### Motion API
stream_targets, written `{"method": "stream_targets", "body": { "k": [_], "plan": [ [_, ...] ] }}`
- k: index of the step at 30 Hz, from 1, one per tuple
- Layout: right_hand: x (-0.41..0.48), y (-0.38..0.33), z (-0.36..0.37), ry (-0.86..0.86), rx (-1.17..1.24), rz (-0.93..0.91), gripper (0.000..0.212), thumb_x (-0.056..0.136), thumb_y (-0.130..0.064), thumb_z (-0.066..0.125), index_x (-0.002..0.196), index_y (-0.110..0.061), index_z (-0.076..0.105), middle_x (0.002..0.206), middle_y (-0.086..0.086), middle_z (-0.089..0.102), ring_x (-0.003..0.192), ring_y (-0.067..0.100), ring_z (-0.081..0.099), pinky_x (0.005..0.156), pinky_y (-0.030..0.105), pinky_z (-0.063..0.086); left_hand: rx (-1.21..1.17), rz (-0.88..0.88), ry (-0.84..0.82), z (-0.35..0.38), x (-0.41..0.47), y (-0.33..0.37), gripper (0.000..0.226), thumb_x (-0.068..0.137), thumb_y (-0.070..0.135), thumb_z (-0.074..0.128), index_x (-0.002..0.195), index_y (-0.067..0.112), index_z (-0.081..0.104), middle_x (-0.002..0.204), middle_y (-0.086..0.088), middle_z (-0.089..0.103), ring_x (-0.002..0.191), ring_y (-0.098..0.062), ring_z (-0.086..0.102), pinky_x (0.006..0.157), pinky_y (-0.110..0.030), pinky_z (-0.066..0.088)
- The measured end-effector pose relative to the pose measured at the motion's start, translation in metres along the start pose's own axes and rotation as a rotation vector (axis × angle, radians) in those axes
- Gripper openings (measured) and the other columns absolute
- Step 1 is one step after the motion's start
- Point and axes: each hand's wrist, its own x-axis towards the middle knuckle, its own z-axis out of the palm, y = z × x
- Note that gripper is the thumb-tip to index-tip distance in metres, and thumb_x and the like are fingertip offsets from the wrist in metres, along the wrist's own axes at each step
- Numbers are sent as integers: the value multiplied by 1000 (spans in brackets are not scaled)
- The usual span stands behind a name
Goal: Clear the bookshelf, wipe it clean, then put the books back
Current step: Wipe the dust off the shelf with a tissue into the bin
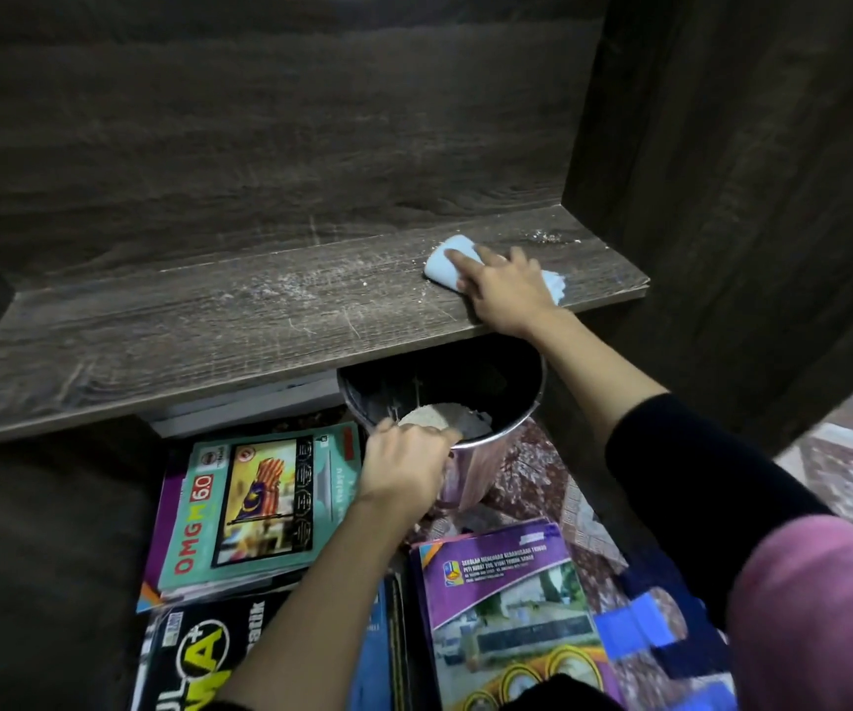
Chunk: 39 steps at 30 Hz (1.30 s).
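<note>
Books are lying flat on the floor right under the camera: black-cover book [193,654], purple book [506,597] and teal book [255,510], all off the shelf, so the clearing step looks done. They're sitting just beside the work spot, probably for quick reloading.

Right hand [506,289] is pressing a pale blue cloth [447,261] onto the shelf board [209,325] near its right end. Fingers are lying flat on top and not clenched round it, which gives more contact area for wiping.

Left hand [404,464] is gripping the near rim of a metal bin [470,469], fingers curled over the edge. The bin is sitting partly under the shelf's front lip, directly below the cloth. My guess is it's acting as a catcher for swept-off dirt. Something pale is already lying inside.

Crumbs [547,237] are sitting in the back right corner, and a dusty smear [281,287] is showing mid-board, so wiping is only partway. The left stretch looks untouched.

Risk: dirt missing the bin and landing on the patterned rug [542,469] or on the books.
</note>
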Motion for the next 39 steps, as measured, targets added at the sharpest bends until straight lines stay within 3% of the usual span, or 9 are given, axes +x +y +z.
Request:
{"method": "stream_targets", "body": {
  "k": [5,10,14,16,18,20,23,31,39],
  "plan": [
    [-1,-22,-4,-49,18,-134,45,103,-35,31,148,-40,25,158,0,22,131,37,28,104,42,26,4,2,1,-2,-2,0,23,95,22,51,117,28,55,111,1,68,103,-21,61,90,-28,34],
    [-33,-12,-11,-113,143,-312,42,101,-33,40,141,-45,36,155,-11,26,128,31,33,105,41,24,3,1,11,-4,-2,0,19,95,27,50,113,26,56,113,1,67,107,-21,60,89,-28,34],
    [-63,7,-21,-149,405,-429,38,98,-21,51,134,-32,52,144,-6,45,133,4,36,102,18,17,29,20,-14,-3,-3,1,19,94,22,50,112,25,54,115,-1,66,107,-23,60,89,-29,34],
    [-73,21,-28,-59,598,-335,37,97,-15,53,133,-23,54,139,-3,51,125,-3,39,100,7,22,24,25,-18,-2,-2,2,19,95,24,49,114,26,54,115,-1,66,107,-23,60,89,-29,34],
    [-70,41,-26,147,651,-120,39,97,-18,52,136,-22,52,140,-1,51,129,14,45,109,20,29,8,20,-29,-1,-1,4,17,97,25,48,111,25,55,112,1,67,105,-21,60,88,-28,34],
    [-57,59,-22,325,465,179,41,98,-24,47,139,-27,47,141,2,51,125,35,45,106,42,34,-15,13,-37,1,1,5,13,96,25,48,107,24,57,110,3,68,103,-20,61,86,-27,33],
    [-36,76,-20,394,224,495,45,99,-22,40,143,-27,38,141,10,45,116,42,40,95,46,33,-60,10,-38,2,2,5,9,93,21,51,100,24,56,107,6,69,101,-17,61,81,-26,30],
    [21,91,-3,249,62,553,54,95,-10,39,147,-18,27,147,17,31,123,40,33,98,45,31,-32,15,2,10,7,6,18,98,29,47,109,21,58,108,3,69,99,-18,63,88,-24,33],
    [49,89,-1,107,93,527,58,96,-17,44,150,-14,21,154,19,19,129,41,31,105,42,27,33,36,-22,0,6,5,23,100,37,40,108,21,55,108,0,67,100,-20,63,90,-27,37]
  ]
}}
